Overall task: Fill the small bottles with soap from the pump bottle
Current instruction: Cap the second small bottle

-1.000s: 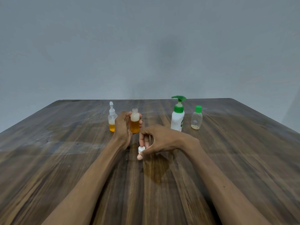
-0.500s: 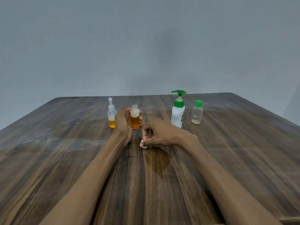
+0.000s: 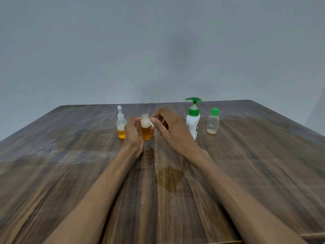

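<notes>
1. Big dark wooden table [image 3: 255, 164], grey wall behind, and a wet-looking stain [image 3: 169, 175] on the wood between the forearms.
2. White pump bottle [image 3: 193, 123] with the green pump stands upright, just behind the right hand.
3. Right hand [image 3: 171, 130] is blurry, fingers pinched on a small white cap [image 3: 152, 123] right beside the open bottle's neck.
4. Left hand [image 3: 133, 133] is wrapped around the open small bottle [image 3: 146, 128], upright, mostly full of orange soap.
5. Clear green-capped bottle [image 3: 213, 121] sits far right, nearly empty.
6. Spray-top bottle [image 3: 121, 125] stands left, partly filled.
</notes>
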